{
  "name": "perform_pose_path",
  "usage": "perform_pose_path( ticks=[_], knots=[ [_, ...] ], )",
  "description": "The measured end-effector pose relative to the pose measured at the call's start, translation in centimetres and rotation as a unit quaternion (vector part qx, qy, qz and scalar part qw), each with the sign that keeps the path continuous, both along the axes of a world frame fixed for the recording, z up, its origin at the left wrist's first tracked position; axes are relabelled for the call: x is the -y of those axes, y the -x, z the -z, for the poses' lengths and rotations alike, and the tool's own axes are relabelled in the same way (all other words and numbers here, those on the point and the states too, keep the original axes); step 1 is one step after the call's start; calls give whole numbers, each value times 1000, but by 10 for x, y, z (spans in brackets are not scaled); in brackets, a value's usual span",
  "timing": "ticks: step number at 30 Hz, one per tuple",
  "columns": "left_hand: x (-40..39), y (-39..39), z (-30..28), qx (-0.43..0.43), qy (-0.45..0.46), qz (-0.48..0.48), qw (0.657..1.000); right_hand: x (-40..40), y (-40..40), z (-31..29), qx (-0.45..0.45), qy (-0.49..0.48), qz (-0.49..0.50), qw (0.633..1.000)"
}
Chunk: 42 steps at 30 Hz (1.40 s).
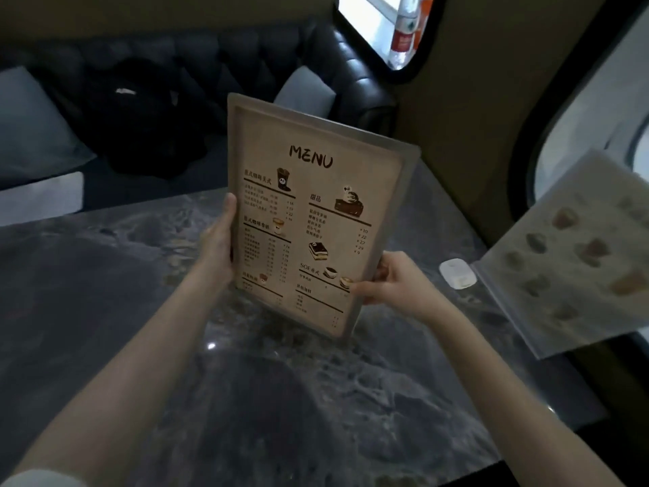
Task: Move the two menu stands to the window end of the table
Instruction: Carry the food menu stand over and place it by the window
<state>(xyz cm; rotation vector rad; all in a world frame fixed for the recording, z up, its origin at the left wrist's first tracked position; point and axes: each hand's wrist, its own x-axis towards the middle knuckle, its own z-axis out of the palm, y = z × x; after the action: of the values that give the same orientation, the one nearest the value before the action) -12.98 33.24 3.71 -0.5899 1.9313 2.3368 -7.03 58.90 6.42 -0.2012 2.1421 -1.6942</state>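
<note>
Over the marble table [105,311], hands' grip [389,279] flanks menu stand [316,212].

Dim, grainy interior. Daylight enters through the blown-out window [593,128] at right and a smaller opening [382,26] above. A glare spot [211,345] glints on the marble table [105,275]. Edges curve and blur.

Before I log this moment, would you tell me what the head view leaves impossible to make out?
- Menu stand: small print and prices blurred; its base cannot be made out.
- Left hand: fingers hidden behind the stand; only the thumb shows.
- Second menu stand: cut off by the right edge, pictures washed out.
- Bottle: top cut off by the upper edge.
- White object on table: too small to identify.
</note>
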Motion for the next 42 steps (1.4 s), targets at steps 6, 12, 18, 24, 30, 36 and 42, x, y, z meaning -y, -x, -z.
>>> perform_pose_path(
  ticks=[6, 12, 18, 24, 30, 36, 42],
  knots=[
    [-91, 36, 0, 4, -21, 5, 1000, -79, 20, 1, -8, -15, 37, 999],
    [-166, 76, 2, -3, -26, 55, 998, -142, 32, 10, -13, -37, 106, 994],
    [-215, 128, 11, -25, 5, 158, 987, -184, 49, 23, -27, -46, 172, 984],
    [-259, 176, 19, -27, 16, 168, 985, -203, 71, 44, -13, -27, 238, 971],
    [-291, 207, 27, -43, 15, 192, 980, -208, 93, 64, -9, -65, 300, 952],
    [-320, 235, 38, -43, -13, 208, 977, -208, 106, 78, -7, -66, 329, 942],
    [-340, 257, 50, -38, -41, 222, 974, -209, 114, 86, -26, -44, 357, 933]
  ],
)
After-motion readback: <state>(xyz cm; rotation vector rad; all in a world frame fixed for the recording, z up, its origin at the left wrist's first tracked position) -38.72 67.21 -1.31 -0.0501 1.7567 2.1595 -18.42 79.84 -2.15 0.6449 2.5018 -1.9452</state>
